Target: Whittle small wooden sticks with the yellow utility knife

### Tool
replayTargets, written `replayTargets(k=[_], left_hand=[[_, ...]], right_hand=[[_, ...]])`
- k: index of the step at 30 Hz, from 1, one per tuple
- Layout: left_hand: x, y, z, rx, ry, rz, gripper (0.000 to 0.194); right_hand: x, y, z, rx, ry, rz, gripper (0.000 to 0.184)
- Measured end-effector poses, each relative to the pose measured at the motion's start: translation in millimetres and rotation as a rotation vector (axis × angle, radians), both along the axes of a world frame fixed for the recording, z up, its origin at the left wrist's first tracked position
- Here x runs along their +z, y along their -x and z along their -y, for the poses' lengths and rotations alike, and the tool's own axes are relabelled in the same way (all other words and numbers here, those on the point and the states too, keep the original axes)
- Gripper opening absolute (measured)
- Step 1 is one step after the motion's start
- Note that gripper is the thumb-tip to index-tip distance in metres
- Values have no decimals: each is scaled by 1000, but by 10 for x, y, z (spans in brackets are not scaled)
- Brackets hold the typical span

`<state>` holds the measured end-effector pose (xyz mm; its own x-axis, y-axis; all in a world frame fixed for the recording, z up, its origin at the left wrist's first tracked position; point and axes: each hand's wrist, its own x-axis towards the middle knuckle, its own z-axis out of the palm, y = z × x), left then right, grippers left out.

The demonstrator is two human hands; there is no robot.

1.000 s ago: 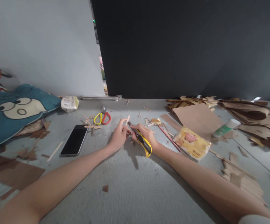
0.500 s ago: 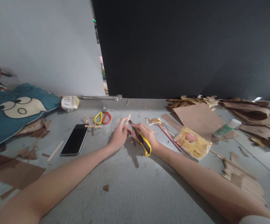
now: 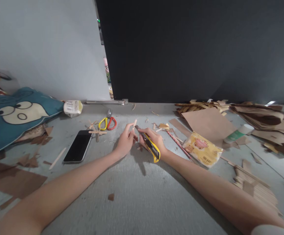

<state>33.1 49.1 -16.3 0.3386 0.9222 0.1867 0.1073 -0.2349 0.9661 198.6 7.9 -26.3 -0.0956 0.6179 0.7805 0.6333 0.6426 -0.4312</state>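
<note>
Near the middle of the grey table (image 3: 127, 202), my left hand (image 3: 125, 142) pinches a small wooden craft stick (image 3: 135, 123), whose tip pokes up above the fingers. My right hand (image 3: 155, 138) is wrapped round a yellow and black utility knife (image 3: 152, 147). The knife's front end points up and left, close beside the stick; whether the blade touches the wood I cannot tell. Left of my left hand lie scissors (image 3: 107, 123) with one yellow and one red handle. Several craft sticks (image 3: 97, 132) cross one another near a black phone (image 3: 78, 147).
A blue cartoon cushion (image 3: 21, 114) and a wrapped roll (image 3: 73, 108) sit at the left. On the right are a yellow tissue pack (image 3: 202, 149), a red patterned pencil (image 3: 179, 145), a glue stick (image 3: 239, 133) and cardboard sheets (image 3: 208, 122). A dark panel (image 3: 195, 49) stands behind.
The utility knife has turned slightly in my right hand, its rear end shifting a little right and up. My left hand keeps its pinch on the stick.
</note>
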Motion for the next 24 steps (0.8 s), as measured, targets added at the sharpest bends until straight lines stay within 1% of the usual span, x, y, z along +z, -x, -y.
replayTargets(k=[2, 5, 7, 13, 18, 21, 24], left_hand=[[7, -2, 2, -13, -7, 1, 36], [19, -3, 8, -31, 7, 17, 36], [30, -5, 15, -28, 26, 41, 35], [33, -14, 26, -15, 58, 96, 26], [10, -12, 7, -34, 54, 93, 35], [20, -10, 3, -56, 53, 53, 40], [37, -9, 8, -57, 38, 3, 41]], right_hand=[[24, -8, -7, -48, 0, -56, 20], [67, -31, -12, -120, 64, -153, 19], [87, -45, -11, -139, 110, -207, 19], [78, -43, -12, -128, 171, -227, 24], [69, -20, -34, -102, 254, -398, 28], [59, -22, -63, -84, 229, -464, 28], [45, -31, -92, -104, 179, -466, 27]])
